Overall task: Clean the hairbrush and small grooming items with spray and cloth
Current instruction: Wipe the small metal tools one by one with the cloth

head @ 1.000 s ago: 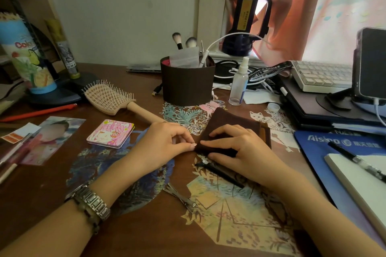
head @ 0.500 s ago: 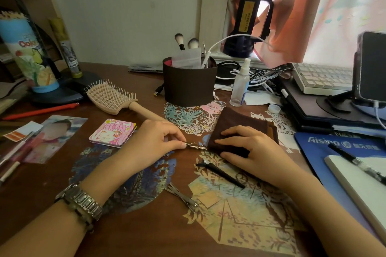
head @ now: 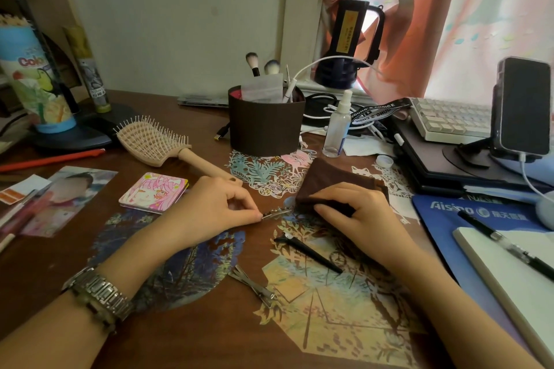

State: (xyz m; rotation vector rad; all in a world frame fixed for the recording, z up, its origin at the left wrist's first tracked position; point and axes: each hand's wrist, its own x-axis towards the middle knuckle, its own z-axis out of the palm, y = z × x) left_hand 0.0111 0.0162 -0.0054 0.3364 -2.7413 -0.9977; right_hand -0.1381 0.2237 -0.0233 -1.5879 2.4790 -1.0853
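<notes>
The left hand (head: 209, 207) has its grip pinched together on a small metal clip (head: 275, 213), fingertips at its near end, the clip lying low over the worktop (head: 186, 335); the right hand (head: 356, 214) presses flat on a folded brown cloth (head: 329, 180), fingers together over its near edge, the clip's far end just beside that edge; the hairbrush (head: 153, 141) lies bristles up beyond the left hand, its handle running toward the knuckles; the spray bottle (head: 337, 129) stands upright behind the cloth, beside a brown holder (head: 263, 129); a black pin (head: 308, 253) and another clip (head: 254, 286) lie nearer.
</notes>
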